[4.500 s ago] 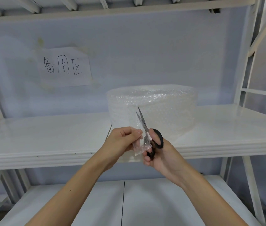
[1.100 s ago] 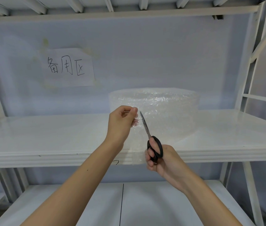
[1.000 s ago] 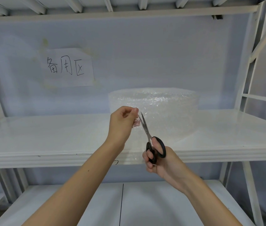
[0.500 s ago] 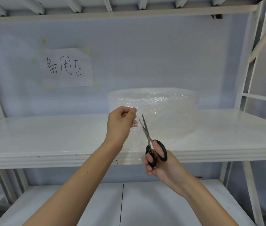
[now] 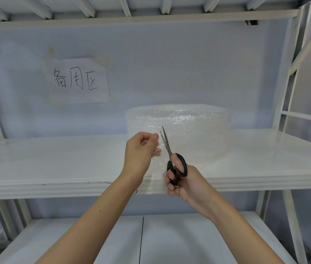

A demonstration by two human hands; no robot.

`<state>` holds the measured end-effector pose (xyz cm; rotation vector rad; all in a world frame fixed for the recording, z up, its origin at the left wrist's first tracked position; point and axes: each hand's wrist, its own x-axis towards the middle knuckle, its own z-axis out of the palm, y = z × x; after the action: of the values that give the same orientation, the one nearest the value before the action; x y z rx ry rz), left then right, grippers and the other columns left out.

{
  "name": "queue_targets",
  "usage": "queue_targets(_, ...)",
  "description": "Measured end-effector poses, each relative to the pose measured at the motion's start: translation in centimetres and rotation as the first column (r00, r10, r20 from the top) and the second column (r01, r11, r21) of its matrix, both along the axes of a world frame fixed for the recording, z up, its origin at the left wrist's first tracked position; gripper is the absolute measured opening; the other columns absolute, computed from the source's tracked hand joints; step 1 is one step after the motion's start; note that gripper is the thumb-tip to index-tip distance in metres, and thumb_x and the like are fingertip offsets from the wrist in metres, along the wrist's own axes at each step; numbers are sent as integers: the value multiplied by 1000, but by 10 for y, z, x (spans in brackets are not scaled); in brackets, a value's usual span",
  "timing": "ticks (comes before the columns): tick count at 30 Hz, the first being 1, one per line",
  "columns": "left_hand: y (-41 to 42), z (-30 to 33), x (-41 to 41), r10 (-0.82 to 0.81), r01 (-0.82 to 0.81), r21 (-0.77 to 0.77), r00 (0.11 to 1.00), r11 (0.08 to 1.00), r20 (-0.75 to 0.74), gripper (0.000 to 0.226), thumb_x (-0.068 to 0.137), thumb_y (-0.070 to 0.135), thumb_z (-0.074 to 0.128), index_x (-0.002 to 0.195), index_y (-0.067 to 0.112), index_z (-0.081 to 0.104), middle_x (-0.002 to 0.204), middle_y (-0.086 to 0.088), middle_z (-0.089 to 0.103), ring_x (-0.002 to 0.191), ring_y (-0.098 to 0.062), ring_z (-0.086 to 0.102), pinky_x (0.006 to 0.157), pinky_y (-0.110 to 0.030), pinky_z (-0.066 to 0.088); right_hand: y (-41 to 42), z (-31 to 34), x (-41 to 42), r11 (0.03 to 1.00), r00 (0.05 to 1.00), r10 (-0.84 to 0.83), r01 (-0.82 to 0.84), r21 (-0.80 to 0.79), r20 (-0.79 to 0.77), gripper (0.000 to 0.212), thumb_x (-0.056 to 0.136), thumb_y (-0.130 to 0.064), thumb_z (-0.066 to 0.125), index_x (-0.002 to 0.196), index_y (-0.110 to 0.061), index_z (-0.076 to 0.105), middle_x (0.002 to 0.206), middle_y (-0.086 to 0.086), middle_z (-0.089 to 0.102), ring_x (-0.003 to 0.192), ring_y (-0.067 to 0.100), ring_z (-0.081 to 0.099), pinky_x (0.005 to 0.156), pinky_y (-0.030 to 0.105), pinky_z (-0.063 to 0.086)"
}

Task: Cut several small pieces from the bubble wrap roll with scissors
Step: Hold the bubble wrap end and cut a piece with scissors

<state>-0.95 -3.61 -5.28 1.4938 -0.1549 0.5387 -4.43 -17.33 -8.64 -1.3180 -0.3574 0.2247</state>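
A clear bubble wrap roll (image 5: 194, 130) stands upright on the white middle shelf (image 5: 55, 159). A loose sheet of its wrap (image 5: 157, 168) hangs forward over the shelf's front edge. My left hand (image 5: 139, 151) pinches the top of that sheet between thumb and fingers. My right hand (image 5: 179, 180) holds black-handled scissors (image 5: 169, 155) just right of the left hand. The blades point up and are slightly parted at the sheet's upper edge.
A paper sign with handwriting (image 5: 76, 80) is taped to the blue-grey back wall. White rack uprights (image 5: 288, 77) stand at the right and left. A lower white shelf (image 5: 143, 241) lies beneath my forearms, and an upper shelf frame (image 5: 141, 16) runs overhead.
Over the last second the scissors have worked upward along the sheet, blades opening and closing. My left hand has stayed pinched on the sheet's top. Earlier both hands were lower, near the shelf edge.
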Motion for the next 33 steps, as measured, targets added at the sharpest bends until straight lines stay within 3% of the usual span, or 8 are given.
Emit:
queue_targets(7,-1,3,0,-8,8,5,1000,1000,14,17,96,15,61,98,-1,65,76,-6,62,68,-17,63,60,-15,53,-3,6,-2,1000,1000,-8,8,1,13,49,70,-54,66,57,-11,46,60,4,47,48,18,39,50,27,38)
queue_targets(15,-1,5,3,-34,33,39,998,999,45,16,97,13,60,96,-2,64,65,-2,58,56,-5,57,62,-17,54,-6,6,-3,1000,1000,-1,1,23,30,46,72,-50,64,57,-11,45,60,6,46,48,18,38,48,27,37)
queue_targets(19,1,7,2,-49,46,56,998,997,47,11,97,13,60,91,5,65,67,-3,60,56,-6,58,61,-17,54,-8,7,-3,1000,1000,23,-23,4,-1,54,71,-56,73,58,-11,47,60,6,47,49,18,39,48,27,39)
queue_targets(23,3,8,2,-45,43,71,998,997,34,10,97,13,60,89,8,65,73,-6,63,57,-8,60,60,-17,53,-9,10,-2,999,998,49,-49,0,-27,48,73,-54,59,58,-11,44,61,6,45,50,20,38,48,27,39)
queue_targets(33,8,11,3,-44,41,67,998,997,42,11,96,12,60,88,7,65,72,-5,62,54,-6,59,61,-19,55,-10,8,-3,999,999,38,-39,-37,-36,50,73,-56,61,60,-11,42,63,7,44,49,19,39,50,28,39)
